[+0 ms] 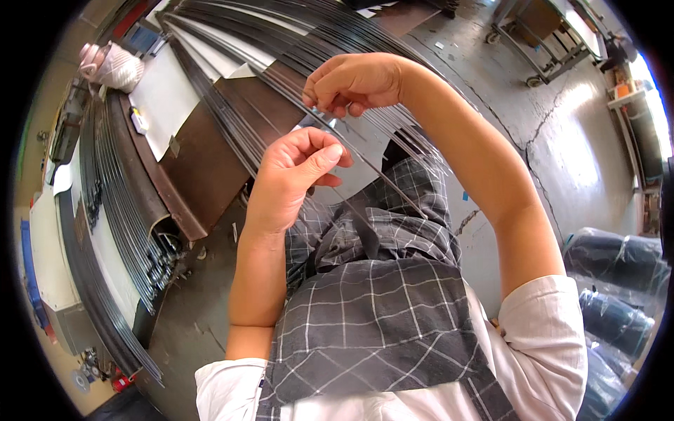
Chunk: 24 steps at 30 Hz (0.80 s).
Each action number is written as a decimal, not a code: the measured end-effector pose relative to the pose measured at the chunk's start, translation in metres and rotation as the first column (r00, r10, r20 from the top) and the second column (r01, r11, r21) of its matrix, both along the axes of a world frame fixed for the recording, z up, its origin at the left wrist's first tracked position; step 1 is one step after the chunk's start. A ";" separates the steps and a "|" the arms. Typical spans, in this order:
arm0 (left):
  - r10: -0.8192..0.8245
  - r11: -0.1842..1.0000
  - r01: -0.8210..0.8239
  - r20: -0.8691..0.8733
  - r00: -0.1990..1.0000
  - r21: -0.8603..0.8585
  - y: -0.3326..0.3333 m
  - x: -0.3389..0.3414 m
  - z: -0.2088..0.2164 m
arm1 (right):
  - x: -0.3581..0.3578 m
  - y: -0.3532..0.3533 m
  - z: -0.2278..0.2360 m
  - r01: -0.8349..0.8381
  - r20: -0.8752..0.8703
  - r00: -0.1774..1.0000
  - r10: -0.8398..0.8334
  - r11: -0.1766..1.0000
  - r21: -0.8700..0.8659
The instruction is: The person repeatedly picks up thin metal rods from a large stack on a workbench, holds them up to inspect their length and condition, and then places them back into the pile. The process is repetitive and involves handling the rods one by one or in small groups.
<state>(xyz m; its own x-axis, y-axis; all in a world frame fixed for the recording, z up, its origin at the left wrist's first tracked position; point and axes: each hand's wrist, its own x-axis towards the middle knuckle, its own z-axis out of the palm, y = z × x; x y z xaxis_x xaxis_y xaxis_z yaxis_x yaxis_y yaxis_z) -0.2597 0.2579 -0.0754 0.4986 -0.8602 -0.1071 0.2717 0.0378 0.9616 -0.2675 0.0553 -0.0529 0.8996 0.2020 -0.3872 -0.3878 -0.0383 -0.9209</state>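
Note:
A thin dark rod [385, 177] slants across in front of me, its lower right end over my checked apron. My right hand [358, 84] is bent over its upper part, with the fingertips closed on it. Closer to my body, my left hand [298, 168] is closed in a pinch, thumb against index finger, where the rod passes. The fingers partly hide the grip points. Many long thin rods [235, 137] lie in bundles beyond and left of my hands, some across a brown metal surface [200, 172].
More dark rods [126, 203] lie at the left beside a white sheet [165, 91]. A pink bottle in white wrapping [112, 67] stands at the far left. A wheeled cart [544, 42] is at the upper right. Plastic-wrapped dark rolls [614, 316] sit at the lower right.

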 end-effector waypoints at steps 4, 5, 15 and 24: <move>-0.119 0.991 0.121 -0.048 0.992 0.054 -0.013 -0.004 -0.004 | -0.014 0.002 -0.006 0.050 0.003 0.999 -0.051 0.987 0.152; -0.134 0.989 0.137 -0.058 0.989 0.054 -0.016 -0.004 -0.004 | -0.015 0.002 -0.008 0.056 0.006 0.998 -0.058 0.985 0.165; -0.196 0.976 0.207 -0.129 0.972 0.073 -0.023 -0.001 -0.004 | -0.017 -0.003 -0.016 0.049 0.028 0.998 -0.058 0.967 0.250; -0.200 0.972 0.215 -0.146 0.969 0.093 -0.026 0.000 -0.003 | -0.015 -0.002 -0.017 0.059 0.013 0.998 -0.064 0.964 0.261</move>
<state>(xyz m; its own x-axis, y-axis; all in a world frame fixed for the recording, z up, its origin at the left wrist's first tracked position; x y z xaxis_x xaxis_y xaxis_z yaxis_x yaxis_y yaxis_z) -0.2593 0.2318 -0.0782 0.2852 -0.9230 -0.2585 0.3895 -0.1348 0.9111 -0.2830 0.0536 -0.0699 0.9208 0.2372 -0.3096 -0.3624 0.2271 -0.9039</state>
